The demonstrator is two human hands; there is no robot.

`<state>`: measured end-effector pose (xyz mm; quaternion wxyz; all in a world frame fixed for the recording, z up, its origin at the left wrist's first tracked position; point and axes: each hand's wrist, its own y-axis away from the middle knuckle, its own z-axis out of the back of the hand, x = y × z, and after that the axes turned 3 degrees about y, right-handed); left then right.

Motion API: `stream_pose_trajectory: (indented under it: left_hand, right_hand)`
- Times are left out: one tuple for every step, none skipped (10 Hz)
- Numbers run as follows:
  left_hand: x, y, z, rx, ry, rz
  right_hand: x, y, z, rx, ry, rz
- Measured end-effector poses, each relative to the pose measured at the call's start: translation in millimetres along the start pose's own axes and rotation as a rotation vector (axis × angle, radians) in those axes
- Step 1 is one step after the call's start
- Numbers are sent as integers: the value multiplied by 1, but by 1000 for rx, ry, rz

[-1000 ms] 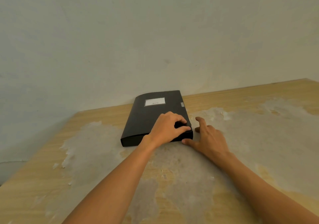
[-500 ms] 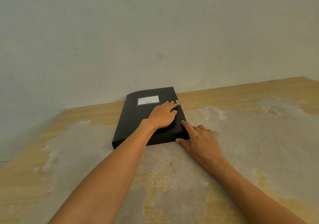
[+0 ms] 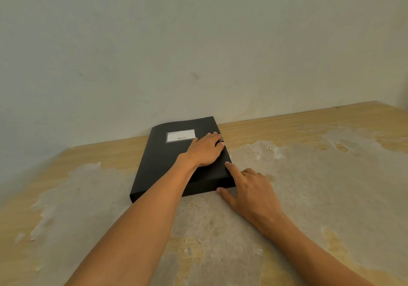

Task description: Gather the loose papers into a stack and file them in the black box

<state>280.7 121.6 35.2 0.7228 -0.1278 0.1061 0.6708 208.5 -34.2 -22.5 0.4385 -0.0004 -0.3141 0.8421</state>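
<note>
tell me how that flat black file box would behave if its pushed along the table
The flat black plastic file box would probably slide rather than tip, since it lies low on its broad face. It looks fairly stiff: the lid shows no sag under the left hand. The worn, patchy wooden table might drag it unevenly.

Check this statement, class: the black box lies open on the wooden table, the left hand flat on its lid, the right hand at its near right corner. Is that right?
Not quite. The head view shows the black box closed, not open. The rest holds: it lies on the wooden table, left hand flat on its lid, right hand at its near right corner.
</note>
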Motion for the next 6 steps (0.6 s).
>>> stream_pose_trajectory:
  left_hand:
    - [-3,0,2,8,-5,4]
    - [-7,0,3,20,-10,17]
    - [-8,-1,2,-3,-14,28]
    - [-8,5,3,-74,23,51]
    - [-8,13,15,-175,87,58]
    - [-18,32,39,-244,74,20]
  right_hand:
    - [-1,0,-2,-5,6,0]
    - [0,0,-2,3,16,0]
    - [0,0,0,16,28,-1]
    - [-1,0,4,44,5,-1]
    - [-1,0,13,143,-66,-32]
    - [3,-3,25,184,-66,-63]
